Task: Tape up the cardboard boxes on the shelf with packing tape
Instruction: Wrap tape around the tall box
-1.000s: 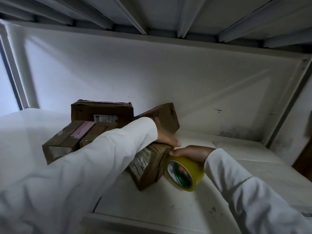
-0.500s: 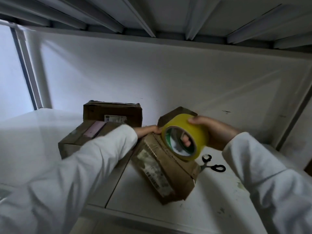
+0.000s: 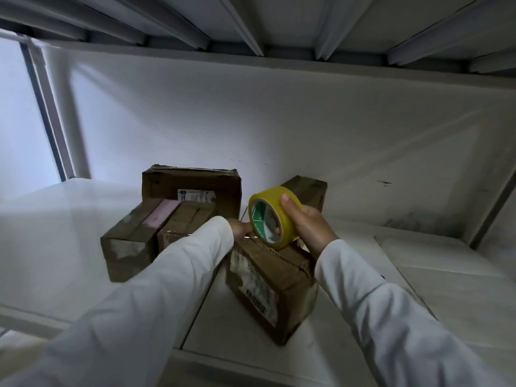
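A brown cardboard box (image 3: 275, 286) with a shipping label on its side stands near the front of the white shelf (image 3: 435, 277). My right hand (image 3: 310, 226) grips a yellow roll of packing tape (image 3: 275, 216) and holds it just above the far top edge of that box. My left hand (image 3: 240, 229) lies at the box's far left top corner, right beside the roll. Its fingers are hidden behind the roll.
Three more cardboard boxes sit to the left: a big one at the back (image 3: 192, 185), a low one with a pink strip (image 3: 131, 241) and a small one (image 3: 185, 223). Another box (image 3: 310, 189) stands behind the roll. A shelf deck hangs overhead.
My right hand has lifted the tape roll from the box's front side up over its top to the far edge. My left hand has stayed on the box. The scissors are no longer visible.
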Demonstrator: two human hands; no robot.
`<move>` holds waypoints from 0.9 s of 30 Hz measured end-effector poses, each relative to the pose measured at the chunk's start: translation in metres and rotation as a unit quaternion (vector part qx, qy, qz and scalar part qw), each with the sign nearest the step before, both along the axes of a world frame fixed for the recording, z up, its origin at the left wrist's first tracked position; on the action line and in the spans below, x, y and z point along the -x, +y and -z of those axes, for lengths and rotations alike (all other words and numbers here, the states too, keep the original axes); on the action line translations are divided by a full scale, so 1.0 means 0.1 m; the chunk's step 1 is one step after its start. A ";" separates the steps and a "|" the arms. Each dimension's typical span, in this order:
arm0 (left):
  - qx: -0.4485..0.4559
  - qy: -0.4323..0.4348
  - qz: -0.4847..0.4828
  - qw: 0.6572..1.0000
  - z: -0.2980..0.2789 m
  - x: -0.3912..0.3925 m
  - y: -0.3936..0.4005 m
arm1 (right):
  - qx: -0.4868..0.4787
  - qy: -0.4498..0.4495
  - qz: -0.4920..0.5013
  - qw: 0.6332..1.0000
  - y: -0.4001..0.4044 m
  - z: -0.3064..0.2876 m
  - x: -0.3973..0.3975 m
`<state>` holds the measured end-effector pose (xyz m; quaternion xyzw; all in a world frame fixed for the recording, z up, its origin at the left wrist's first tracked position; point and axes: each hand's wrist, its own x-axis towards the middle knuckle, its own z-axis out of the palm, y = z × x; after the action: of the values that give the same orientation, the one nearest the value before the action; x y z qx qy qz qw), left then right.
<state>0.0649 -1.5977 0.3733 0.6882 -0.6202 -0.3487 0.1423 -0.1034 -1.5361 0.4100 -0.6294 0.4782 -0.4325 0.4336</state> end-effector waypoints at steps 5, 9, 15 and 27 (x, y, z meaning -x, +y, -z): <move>0.023 0.009 0.018 1.000 0.19 -0.06 -0.27 | -0.001 0.056 0.011 0.998 -0.10 -0.06 -0.03; 0.016 -0.049 0.005 0.999 0.08 -0.05 -0.06 | -0.060 0.171 -0.015 0.983 -0.09 -0.32 -0.03; -0.003 -0.059 -0.039 0.997 0.04 -0.05 0.00 | -0.175 0.262 -0.036 0.948 0.21 -0.72 0.31; 0.045 -0.085 -0.049 0.994 0.07 0.10 -0.01 | -0.284 0.352 0.013 0.892 0.50 -0.07 0.62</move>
<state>0.0544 -1.5984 0.3659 0.7379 -0.6104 -0.2534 0.1369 -0.1652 -1.4860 0.4167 -0.5845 0.7098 -0.0338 0.3916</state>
